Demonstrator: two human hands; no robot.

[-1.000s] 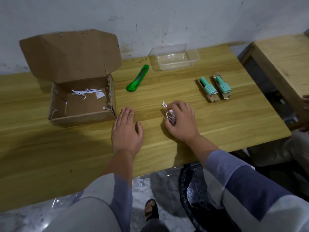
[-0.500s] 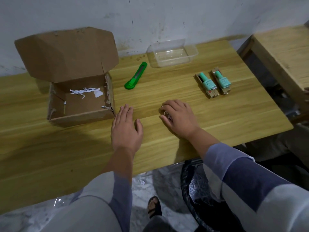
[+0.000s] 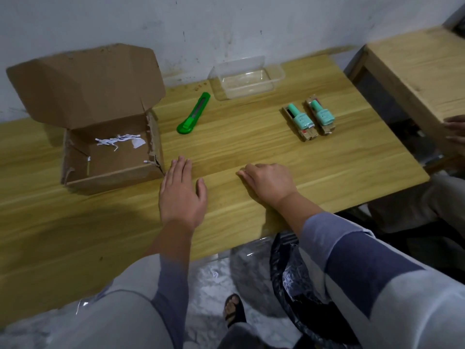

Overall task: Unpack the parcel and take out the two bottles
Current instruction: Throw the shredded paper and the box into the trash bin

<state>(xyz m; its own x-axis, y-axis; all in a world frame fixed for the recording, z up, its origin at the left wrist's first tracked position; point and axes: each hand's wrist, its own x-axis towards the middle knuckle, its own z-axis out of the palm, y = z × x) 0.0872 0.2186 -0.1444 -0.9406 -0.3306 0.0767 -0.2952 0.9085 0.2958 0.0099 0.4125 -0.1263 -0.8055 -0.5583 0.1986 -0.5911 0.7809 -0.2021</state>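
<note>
Two mint-green bottles (image 3: 300, 119) (image 3: 323, 115) lie side by side on opened cardboard sleeves at the right of the wooden table (image 3: 339, 170). The open cardboard parcel (image 3: 110, 173) stands at the left with its lid up; only white paper shreds (image 3: 120, 141) lie inside. My left hand (image 3: 181, 195) rests flat on the table just right of the parcel's front corner and holds nothing. My right hand (image 3: 270, 182) lies knuckles up near the table's middle. Its fingers are curled under over a crumpled paper scrap, which is hidden now.
A green utility knife (image 3: 193, 114) lies behind my hands. A clear plastic container (image 3: 276, 71) stands by the wall. A second wooden table (image 3: 422, 71) is at the right, with another person's hand (image 3: 456, 132) at its edge. A black bag (image 3: 292, 280) hangs below the table's front edge.
My right hand has curled tighter over the crumpled scrap, which showed under the fingers before and is now covered. My left hand has stayed flat in place.
</note>
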